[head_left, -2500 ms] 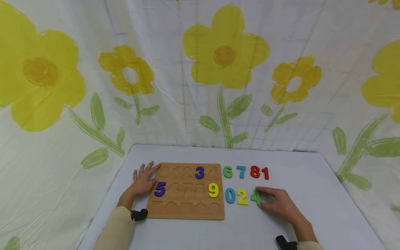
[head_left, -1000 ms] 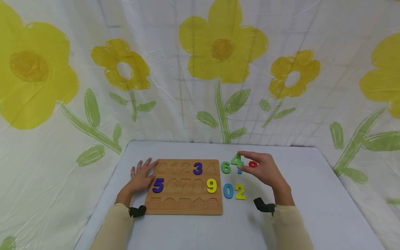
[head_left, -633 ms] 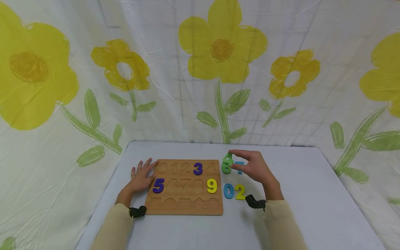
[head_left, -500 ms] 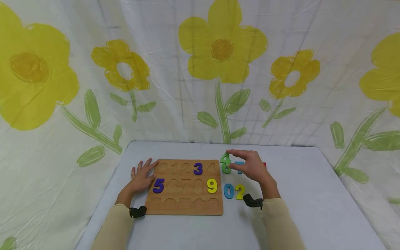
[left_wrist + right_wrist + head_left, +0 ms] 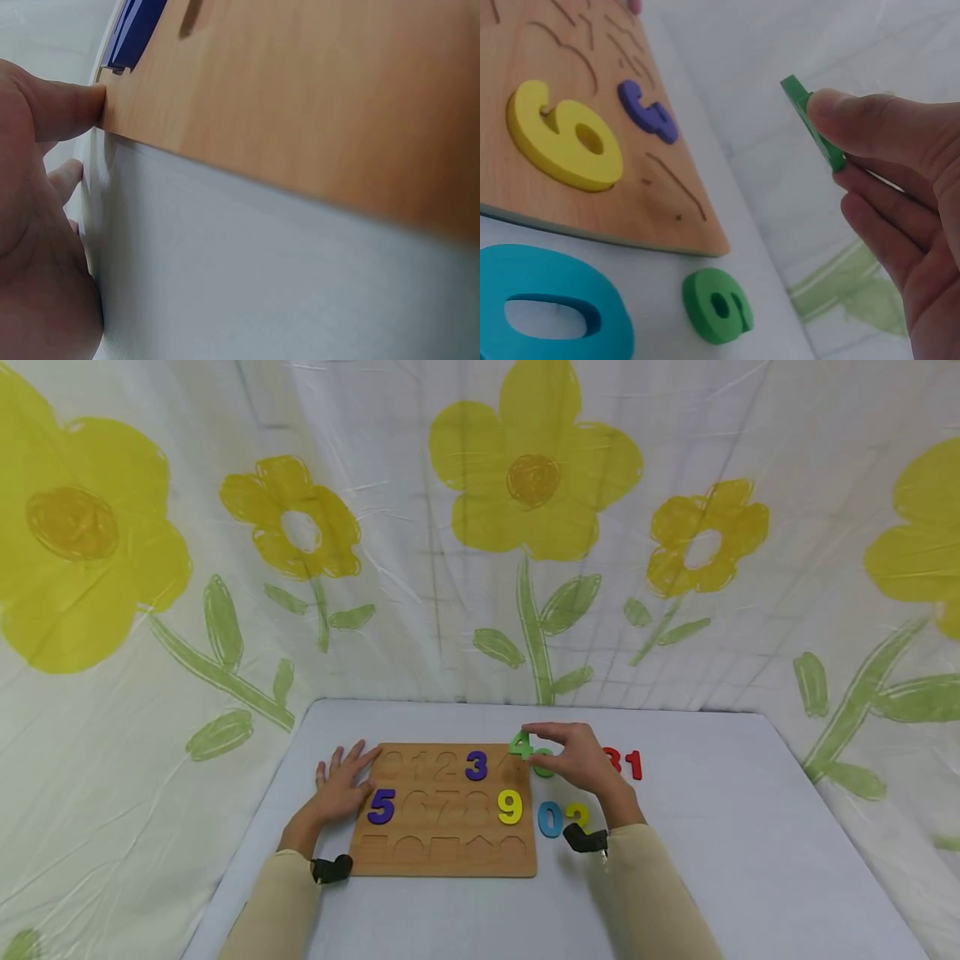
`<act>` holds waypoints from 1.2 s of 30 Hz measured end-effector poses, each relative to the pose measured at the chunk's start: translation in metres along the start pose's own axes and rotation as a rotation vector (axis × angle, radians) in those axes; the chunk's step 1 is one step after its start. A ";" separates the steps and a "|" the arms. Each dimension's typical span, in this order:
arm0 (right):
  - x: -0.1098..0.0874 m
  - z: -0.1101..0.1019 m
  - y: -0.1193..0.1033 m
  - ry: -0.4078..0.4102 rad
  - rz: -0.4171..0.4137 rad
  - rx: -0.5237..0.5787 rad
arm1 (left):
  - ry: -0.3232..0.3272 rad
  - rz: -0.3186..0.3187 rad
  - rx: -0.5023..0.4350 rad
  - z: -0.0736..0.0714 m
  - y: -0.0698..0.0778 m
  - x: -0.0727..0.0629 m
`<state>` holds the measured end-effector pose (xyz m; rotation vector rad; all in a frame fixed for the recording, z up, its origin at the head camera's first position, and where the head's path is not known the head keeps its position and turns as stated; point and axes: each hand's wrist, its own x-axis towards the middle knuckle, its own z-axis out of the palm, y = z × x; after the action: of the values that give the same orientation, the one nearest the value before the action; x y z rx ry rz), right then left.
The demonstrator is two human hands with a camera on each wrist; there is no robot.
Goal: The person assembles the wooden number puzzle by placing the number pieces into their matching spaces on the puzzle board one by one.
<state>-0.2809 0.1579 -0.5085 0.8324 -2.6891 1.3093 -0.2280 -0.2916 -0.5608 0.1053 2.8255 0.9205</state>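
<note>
Pinched between thumb and fingers of my right hand [image 5: 573, 760] is a green number 4 [image 5: 521, 745], held up over the board's far right corner. The right wrist view has the 4 [image 5: 814, 124] edge-on, in the air. My left hand [image 5: 337, 787] rests at the left edge of the wooden number board [image 5: 442, 867], fingers spread, thumb [image 5: 67, 109] touching the edge. Seated in the board are a purple 3 [image 5: 476, 766], a purple 5 [image 5: 381, 807] and a yellow 9 [image 5: 510, 807]. Below the held piece, part of the board's 4 recess shows in the right wrist view.
Right of the board lie a green 6 [image 5: 718, 306], a blue 0 [image 5: 550, 819], a yellow 2 [image 5: 577, 814], and a red 8 [image 5: 612, 758] and red 1 [image 5: 633, 765]. My right hand hides the blue 7. A flowered curtain [image 5: 405, 635] hangs behind the white table [image 5: 750, 827].
My right hand picked the green 4 off the table, lifted it and carried it left past the 7 and 6 to the board's corner. The left hand stays at the board's edge.
</note>
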 end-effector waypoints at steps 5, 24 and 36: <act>0.004 0.011 0.006 -0.027 0.048 -0.002 | 0.003 0.005 0.000 0.000 -0.001 0.000; 0.008 0.044 0.023 -0.108 0.190 -0.005 | -0.002 0.000 -0.004 0.000 -0.002 0.001; 0.007 0.051 0.020 -0.152 0.222 -0.051 | 0.025 0.024 -0.015 0.003 -0.006 0.002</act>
<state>-0.2867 0.1271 -0.5539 0.6700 -2.9949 1.2559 -0.2295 -0.2947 -0.5667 0.1266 2.8453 0.9537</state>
